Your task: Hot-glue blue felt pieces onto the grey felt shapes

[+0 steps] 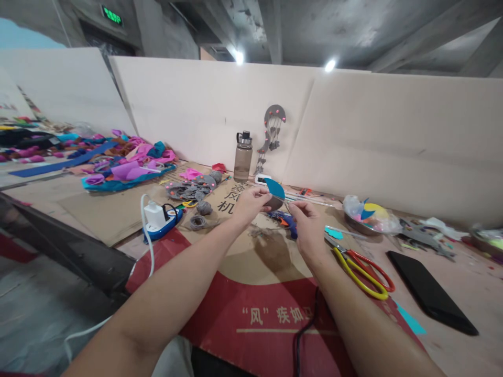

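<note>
Left hand [253,203] is pinching a teal-and-grey, leaf-shaped, feltish piece [275,192] mid-frame, edge grip probably suiting something light and bendy, can't tell if right hand [309,222] is gripping anything.

Pale Chinese characters on the red part of the flattened cardboard [220,314] read "“风” 疾如", with one more character after them partly hidden by a black cable [299,340] and the right forearm [349,314]. On the cardboard's brown part, larger black characters run in a slanting column; the lower two read "风" and "机", while the top one is unclear. Green lit characters on the overhead sign [112,15] are too blurred to read, as is the small white device's display [262,179].
</note>
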`<state>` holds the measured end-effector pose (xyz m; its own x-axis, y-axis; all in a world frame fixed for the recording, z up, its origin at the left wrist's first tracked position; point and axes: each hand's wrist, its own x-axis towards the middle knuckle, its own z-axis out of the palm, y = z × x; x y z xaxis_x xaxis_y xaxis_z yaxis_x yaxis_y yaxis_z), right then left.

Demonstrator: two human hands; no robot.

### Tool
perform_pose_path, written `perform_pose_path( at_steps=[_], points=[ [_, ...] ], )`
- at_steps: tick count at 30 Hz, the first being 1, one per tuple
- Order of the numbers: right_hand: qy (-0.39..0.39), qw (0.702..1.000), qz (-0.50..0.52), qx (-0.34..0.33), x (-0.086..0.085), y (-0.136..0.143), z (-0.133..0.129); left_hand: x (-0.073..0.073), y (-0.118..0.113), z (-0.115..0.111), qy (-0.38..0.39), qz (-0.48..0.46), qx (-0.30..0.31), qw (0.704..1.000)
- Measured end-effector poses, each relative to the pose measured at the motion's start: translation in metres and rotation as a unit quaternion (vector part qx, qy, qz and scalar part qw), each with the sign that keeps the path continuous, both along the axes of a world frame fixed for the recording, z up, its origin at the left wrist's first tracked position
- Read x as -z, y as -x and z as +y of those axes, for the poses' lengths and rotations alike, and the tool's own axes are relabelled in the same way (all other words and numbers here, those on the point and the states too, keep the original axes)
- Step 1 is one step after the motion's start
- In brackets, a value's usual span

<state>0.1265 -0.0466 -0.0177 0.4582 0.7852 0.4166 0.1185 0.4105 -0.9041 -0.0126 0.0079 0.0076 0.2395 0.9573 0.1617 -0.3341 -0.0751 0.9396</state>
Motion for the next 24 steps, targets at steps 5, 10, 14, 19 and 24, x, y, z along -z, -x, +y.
perform_pose_path(
  at_steps=[5, 10, 14, 19, 24],
  points=[
    [-0.012, 0.999, 0.034, -0.025, 0.006, -0.003, 0.003, -0.002, 0.005, 0.003, 0.004, -0.027, -0.04, 0.999],
    [0.006, 1.0, 0.006, -0.01, 0.008, -0.004, 0.004, 0.002, 0.005, 0.007, -0.025, -0.027, -0.058, 0.998],
    [0.044, 0.998, 0.012, -0.048, 0.01, -0.002, 0.007, 0.002, 0.003, 0.006, -0.069, -0.027, -0.055, 0.996],
    [0.063, 0.993, 0.016, -0.095, 0.009, 0.009, 0.006, 0.002, 0.001, 0.003, -0.11, -0.021, -0.046, 0.993],
    [0.072, 0.984, 0.056, -0.154, 0.006, 0.018, 0.0, 0.007, 0.001, 0.006, -0.16, 0.027, -0.064, 0.985]
  ],
)
